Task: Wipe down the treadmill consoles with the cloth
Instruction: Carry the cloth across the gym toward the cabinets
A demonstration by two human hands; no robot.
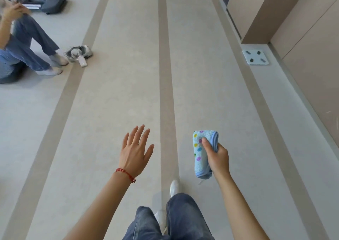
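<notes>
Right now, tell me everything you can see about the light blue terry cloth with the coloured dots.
The light blue terry cloth with coloured dots is folded into a thick, narrow bundle, with a darker blue hemmed edge showing at its top and bottom ends. Yellow, purple, blue and green dots run down its facing side. The right hand grips it from the right, thumb pressed across the front. It hangs roughly upright in the air above the pale floor, touching nothing else.

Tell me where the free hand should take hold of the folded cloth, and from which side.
Probably the cloth's lower end, from the left: the right hand covers its right edge and middle, and the left hand is open beside it.
</notes>
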